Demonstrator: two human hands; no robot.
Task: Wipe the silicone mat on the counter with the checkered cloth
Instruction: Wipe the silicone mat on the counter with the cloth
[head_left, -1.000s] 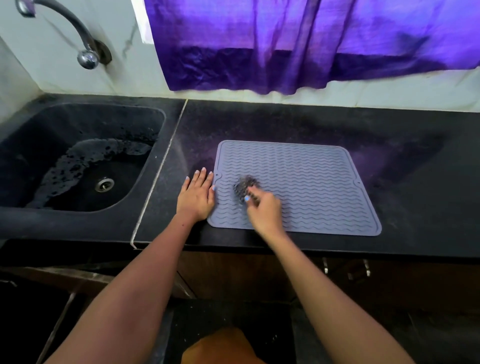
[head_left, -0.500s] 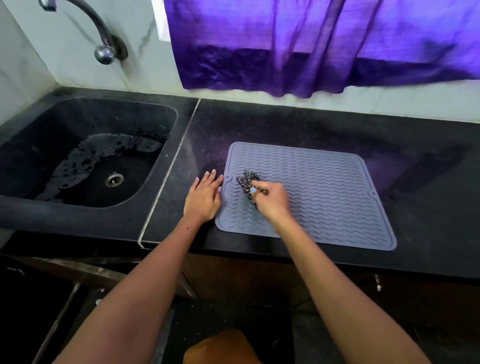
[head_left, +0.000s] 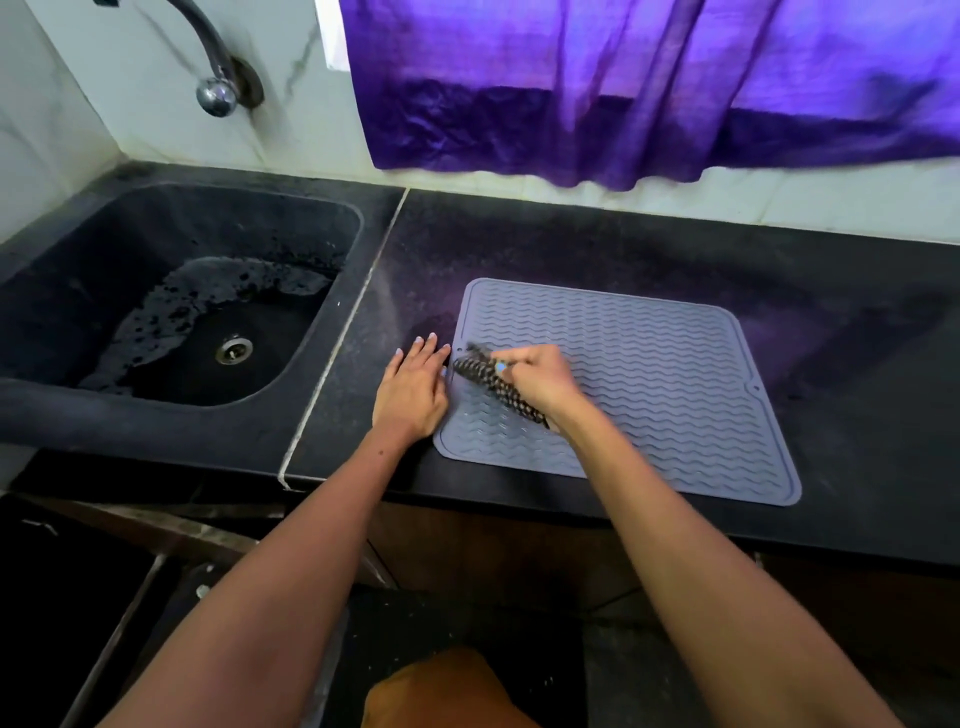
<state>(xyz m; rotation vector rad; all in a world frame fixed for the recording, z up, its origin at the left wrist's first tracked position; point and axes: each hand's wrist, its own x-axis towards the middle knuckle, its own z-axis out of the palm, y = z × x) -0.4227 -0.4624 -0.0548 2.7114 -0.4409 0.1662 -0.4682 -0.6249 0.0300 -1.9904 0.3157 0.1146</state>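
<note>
Mat (head_left: 649, 384), grey with wavy ridges, lay flat on the dark surface (head_left: 597, 249), and everything else is placed from it. Near the mat's left edge, the right hand (head_left: 540, 382) was curled around the checkered cloth (head_left: 493, 382), holding it bunched into a long dark-and-light roll that rested on the mat. One end of the cloth stuck out past the fingers toward the mat's left edge; the other end ran under the wrist toward the mat's front edge.

Just off the mat's left edge, the left hand (head_left: 413, 392) lay flat on the surface with its fingers straight and close together, holding nothing. Its thumb side sat right against the mat's edge; whether it pressed on the mat itself could not be told.

Further left of the mat, beyond a pale seam in the surface, was a dark sink (head_left: 78, 395) with a wet patch around its drain (head_left: 234, 349). A metal tap (head_left: 215, 78) came out of the pale wall above the sink. Behind the mat, a purple curtain (head_left: 649, 88) hung down the wall, its hem ending above the surface. In front of the mat, both bare forearms reached in from the bottom of the view.
</note>
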